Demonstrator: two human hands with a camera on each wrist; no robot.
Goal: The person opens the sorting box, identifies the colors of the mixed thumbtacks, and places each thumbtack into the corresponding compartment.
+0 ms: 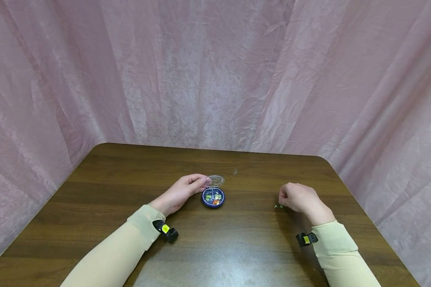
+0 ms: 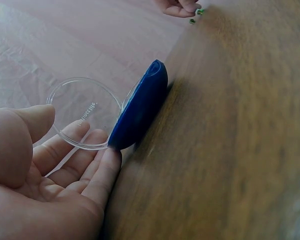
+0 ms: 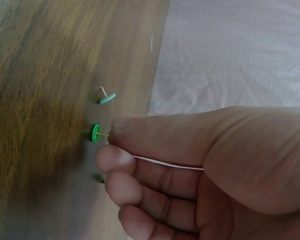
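A small round blue case (image 1: 213,206) with compartments lies on the table, its clear lid (image 1: 218,181) swung up. Several green, yellow and orange pieces show inside. My left hand (image 1: 181,192) holds the lid between thumb and fingers, and one finger touches the case's blue side (image 2: 140,107). Away to the right, my right hand (image 1: 299,199) reaches down to the tabletop with curled fingers. Its thumb and forefinger pinch the pin end of a green thumbtack (image 3: 95,133). Beside that lies a pale green thumbtack (image 3: 108,98). Another green bit (image 3: 101,179) is mostly hidden behind the fingers.
The brown wooden table (image 1: 140,167) has rounded far corners. Pink curtain cloth (image 1: 208,79) hangs behind it and along both sides. A small pale mark (image 1: 235,171) shows on the tabletop beyond the case.
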